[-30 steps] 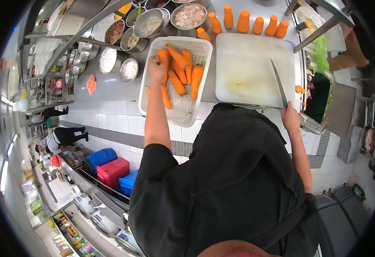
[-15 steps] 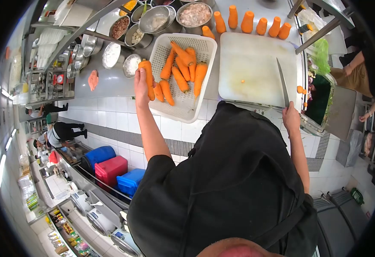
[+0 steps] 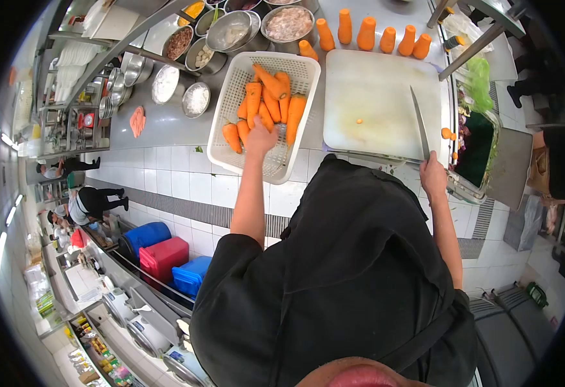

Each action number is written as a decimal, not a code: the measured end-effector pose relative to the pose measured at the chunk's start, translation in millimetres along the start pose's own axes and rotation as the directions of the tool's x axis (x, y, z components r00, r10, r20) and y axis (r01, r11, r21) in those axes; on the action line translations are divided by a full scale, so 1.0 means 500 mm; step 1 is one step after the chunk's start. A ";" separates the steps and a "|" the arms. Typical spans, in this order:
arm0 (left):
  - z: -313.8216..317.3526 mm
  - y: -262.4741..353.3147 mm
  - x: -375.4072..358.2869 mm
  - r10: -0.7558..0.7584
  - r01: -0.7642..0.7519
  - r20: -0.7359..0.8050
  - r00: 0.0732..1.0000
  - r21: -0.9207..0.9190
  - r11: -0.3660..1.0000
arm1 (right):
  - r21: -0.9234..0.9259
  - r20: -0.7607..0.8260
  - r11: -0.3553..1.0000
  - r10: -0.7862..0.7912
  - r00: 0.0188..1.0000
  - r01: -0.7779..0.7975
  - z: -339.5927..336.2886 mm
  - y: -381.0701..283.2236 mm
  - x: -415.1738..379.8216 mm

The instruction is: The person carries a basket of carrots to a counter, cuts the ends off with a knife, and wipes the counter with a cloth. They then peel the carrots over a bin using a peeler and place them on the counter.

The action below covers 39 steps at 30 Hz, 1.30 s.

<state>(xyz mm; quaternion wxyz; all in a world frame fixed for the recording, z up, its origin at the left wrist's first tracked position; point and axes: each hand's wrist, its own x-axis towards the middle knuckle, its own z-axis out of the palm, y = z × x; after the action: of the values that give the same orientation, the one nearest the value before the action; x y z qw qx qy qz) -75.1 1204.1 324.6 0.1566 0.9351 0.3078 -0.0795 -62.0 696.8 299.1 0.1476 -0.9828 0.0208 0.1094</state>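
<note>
- Carrots [image 3: 253, 100]: plastic basket [image 3: 274, 163], upper centre; mostly lengthwise up-frame, just above left hand [image 3: 261, 138], the nearer.
- Left grip: at carrots; closure cannot be told.
- Right hand [image 3: 433, 174]: closed round knife [image 3: 419, 119] handle.

Looks like a commercial kitchen.
Shows in steel bowls [image 3: 197, 100] of ingredients, a large cutting board [image 3: 382, 103] and metal shelving [image 3: 76, 97].

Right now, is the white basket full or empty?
Partly full: carrots lie in the white basket, with bare perforated floor showing beside them.
</note>
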 end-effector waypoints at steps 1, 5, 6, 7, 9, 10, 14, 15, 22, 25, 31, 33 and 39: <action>0.033 -0.023 -0.001 0.004 -0.004 -0.001 1.000 0.001 1.000 | 0.002 -0.002 1.000 0.002 1.000 -0.002 0.002 0.002 -0.001; 0.069 -0.089 0.018 0.140 -0.189 -0.282 0.949 -0.153 0.970 | 0.000 0.013 1.000 0.003 1.000 -0.003 0.005 0.008 0.003; 0.054 -0.108 0.022 0.160 -0.218 -0.314 0.936 -0.159 0.963 | -0.005 0.022 1.000 0.001 1.000 -0.001 0.004 0.009 0.003; 0.026 -0.106 0.009 0.159 -0.218 -0.316 0.935 -0.160 0.963 | -0.006 0.021 1.000 0.000 1.000 0.000 0.001 0.010 0.003; -0.082 -0.066 -0.034 0.097 -0.363 -0.469 0.878 -0.519 0.774 | 0.013 0.023 1.000 0.001 1.000 -0.002 0.001 0.006 0.002; -0.112 -0.045 -0.045 0.094 -0.360 -0.472 0.877 -0.514 0.779 | 0.018 0.027 1.000 -0.005 1.000 0.005 0.006 0.007 0.002; -0.190 0.080 -0.097 0.077 -0.535 -0.544 0.836 -0.773 0.342 | 0.025 0.021 1.000 -0.012 1.000 0.012 0.014 0.012 0.011; -0.187 0.108 -0.107 0.139 -0.456 -0.434 0.890 -0.840 0.296 | 0.017 0.007 1.000 -0.018 1.000 0.017 0.009 0.017 0.006; 0.063 0.373 -0.173 0.729 -0.713 -0.194 0.656 -0.477 0.514 | -0.082 0.024 0.992 -0.094 0.995 0.096 -0.046 -0.012 -0.020; 0.166 0.434 -0.194 0.733 -0.591 0.049 0.678 -0.557 0.583 | -0.057 0.066 0.986 -0.153 0.986 0.157 -0.093 -0.044 -0.065; 0.220 0.451 -0.188 0.801 -0.706 0.037 0.598 -0.450 0.547 | -0.045 0.146 0.976 -0.204 0.968 0.212 -0.140 -0.047 -0.145; 0.222 0.453 -0.187 0.803 -0.703 0.040 0.595 -0.458 0.544 | -0.011 0.162 0.983 -0.180 0.970 0.184 -0.148 -0.037 -0.168; 0.225 0.452 -0.188 0.798 -0.702 0.030 0.602 -0.455 0.548 | 0.052 0.147 0.981 -0.190 0.971 0.185 -0.104 -0.065 -0.139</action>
<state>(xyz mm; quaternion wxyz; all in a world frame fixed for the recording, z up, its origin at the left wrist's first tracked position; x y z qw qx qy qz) -19.9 941.7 297.1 0.3966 0.9065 -0.1362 -0.0493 -116.3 713.3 372.2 0.1770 -0.9663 -0.0813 0.1686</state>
